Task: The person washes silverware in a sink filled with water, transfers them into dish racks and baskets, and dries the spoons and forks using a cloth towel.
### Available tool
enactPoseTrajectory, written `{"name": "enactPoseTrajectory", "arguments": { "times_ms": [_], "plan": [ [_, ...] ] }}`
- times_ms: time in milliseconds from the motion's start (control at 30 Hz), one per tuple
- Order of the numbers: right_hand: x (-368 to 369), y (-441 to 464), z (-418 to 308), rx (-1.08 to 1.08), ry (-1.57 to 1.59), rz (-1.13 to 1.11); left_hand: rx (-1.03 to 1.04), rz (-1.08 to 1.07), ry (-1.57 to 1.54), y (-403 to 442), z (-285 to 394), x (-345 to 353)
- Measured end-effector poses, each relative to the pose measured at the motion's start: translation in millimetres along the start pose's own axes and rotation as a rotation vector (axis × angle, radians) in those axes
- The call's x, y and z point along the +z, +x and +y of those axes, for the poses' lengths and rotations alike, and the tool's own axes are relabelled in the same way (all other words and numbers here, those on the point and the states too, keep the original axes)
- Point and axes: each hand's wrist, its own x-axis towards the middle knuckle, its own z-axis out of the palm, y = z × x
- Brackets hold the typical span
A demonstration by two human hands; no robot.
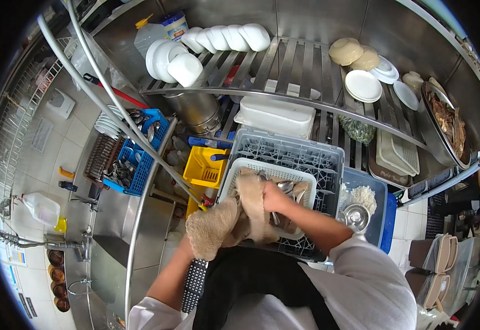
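Observation:
A beige cloth (212,220) is spread between my two hands, over the left part of a white perforated basket (308,177). Most of my left hand (191,246) is covered by the cloth, so its fingers are hidden. My right hand (270,197) is closed round a fold of the cloth above the basket. Metal spoons (286,187) and more brownish cloth lie in the basket beside my right hand. The basket rests in a grey dish rack (333,159).
Right of the rack, a blue-grey bin (380,190) holds a metal bowl (357,216) and white material. A yellow basket (201,165) stands left. Ahead, a slatted shelf (306,71) carries white bowls (185,69) and plates. A hose (108,91) crosses the left side, near blue cutlery baskets (141,165).

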Motion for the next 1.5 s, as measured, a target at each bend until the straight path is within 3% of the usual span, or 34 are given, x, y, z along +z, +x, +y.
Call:
{"name": "enactPoseTrajectory", "arguments": {
  "times_ms": [33,67,100,167,200,267,300,367,400,433,467,500,533,567,600,633,667,700,767,833,900,967,1033,1067,1133,1167,1200,1233,1300,1433,1500],
  "plan": [
    [16,3,6,-0.074,0.530,0.314,-0.116,-0.007,0.125,9,15,-1],
    [29,2,-17,0.134,1.056,0.402,-0.238,-0.017,0.249,13,20,-3],
    [46,5,-26,0.225,1.393,0.425,-0.042,-0.214,0.329,10,-4,12],
    [92,-3,12,-0.245,0.491,0.407,0.144,0.244,0.312,8,-64,99],
    [92,0,22,-0.242,0.493,0.405,0.141,0.241,0.310,10,-61,91],
    [82,-10,49,0.031,0.624,0.305,0.220,-0.309,0.018,12,-49,67],
    [75,-16,80,0.036,0.620,0.285,0.205,-0.298,0.010,7,-52,70],
    [59,-15,143,0.488,1.299,0.393,-0.005,-0.479,-0.301,-11,-66,69],
    [39,-31,93,0.424,1.081,0.282,-0.059,-0.428,-0.301,-24,-79,57],
    [19,-18,36,0.708,0.729,0.272,-0.085,-0.278,-0.628,-39,-96,40],
    [16,-25,46,0.376,0.416,0.152,-0.089,-0.102,-0.946,-57,-113,25],
    [5,-29,57,0.309,0.039,0.007,-0.063,0.086,-1.258,-77,-127,14],
    [-12,-26,-24,0.280,-0.072,-0.255,-0.002,0.279,-1.563,-94,-139,7],
    [-18,-23,-37,0.249,-0.210,-0.464,0.206,0.930,-1.486,-95,-107,-24],
    [-23,-22,-9,0.042,-0.239,-0.593,0.154,1.066,-1.511,-110,-119,-43],
    [-29,-15,-38,0.052,-0.278,-0.656,0.078,1.076,-1.524,-128,-142,-58],
    [-33,-2,-60,0.231,-0.472,-0.708,-0.031,1.041,-1.511,-147,-164,-65],
    [-35,26,-87,0.257,-0.423,-0.759,-0.115,0.996,-1.487,-164,-181,-69],
    [-10,77,-162,0.270,-0.660,-0.503,-0.240,0.893,-1.431,-197,-213,-75],
    [19,144,-171,0.130,-0.738,-0.296,-0.318,0.795,-1.387,-226,-239,-80],
    [82,219,-214,-0.082,-0.637,-0.210,-0.353,0.690,-1.342,-250,-265,-91],
    [166,301,-262,-0.325,-0.533,-0.367,-0.359,0.608,-1.319,-271,-292,-103],
    [263,389,-287,-0.222,-0.242,-0.532,-0.344,0.550,-1.289,-286,-318,-116],
    [314,441,-273,-0.265,-0.150,-0.510,-0.326,0.537,-1.278,-290,-330,-122],
    [408,524,-270,-0.336,-0.317,-0.409,-0.299,0.500,-1.270,-299,-351,-135],
    [445,542,-286,-0.134,-0.410,-0.345,-0.286,0.497,-1.262,-301,-360,-141],
    [472,581,-249,-0.401,-0.666,-0.334,-0.271,0.485,-1.262,-303,-368,-146],
    [487,599,-238,-0.484,-0.689,-0.498,-0.264,0.485,-1.267,-308,-378,-150],
    [501,594,-253,-0.393,-1.001,-0.597,-0.264,0.477,-1.283,-319,-389,-154],
    [505,575,-251,-0.410,-0.947,-0.584,-0.303,0.470,-1.294,-348,-410,-160],
    [510,571,-259,-0.155,-1.085,-0.634,-0.317,0.455,-1.280,-357,-415,-163]
  ]
}}
